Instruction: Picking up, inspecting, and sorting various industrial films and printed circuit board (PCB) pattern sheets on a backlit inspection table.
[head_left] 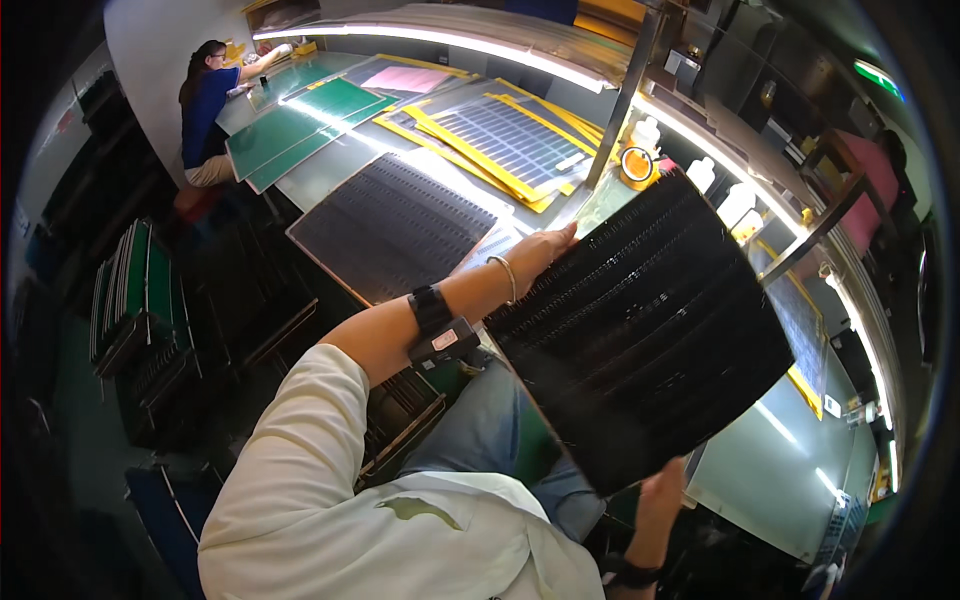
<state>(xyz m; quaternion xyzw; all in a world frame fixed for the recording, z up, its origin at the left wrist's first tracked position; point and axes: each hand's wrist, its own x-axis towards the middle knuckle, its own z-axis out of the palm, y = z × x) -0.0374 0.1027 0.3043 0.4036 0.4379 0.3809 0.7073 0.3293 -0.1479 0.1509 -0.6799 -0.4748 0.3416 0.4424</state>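
A large black rectangular panel (650, 330) with rows of fine marks is tilted up in front of me, off the table. My left hand (540, 258) is closed on its upper left edge, and a bracelet and a black strap with a small box are on that arm. At the panel's lower edge, my right hand (660, 495) grips it, with some fingers hidden behind. A similar dark panel (390, 225) with rows of small marks lies flat on the table, left of my left hand.
Yellow-edged film sheets (500, 145) and green panels (310, 130) lie on the lit table. Bottles (735, 205) and an orange tape roll (637, 165) stand by a metal post (625, 95). A person (205, 110) works at the far left; racked green panels (140, 290) stand left.
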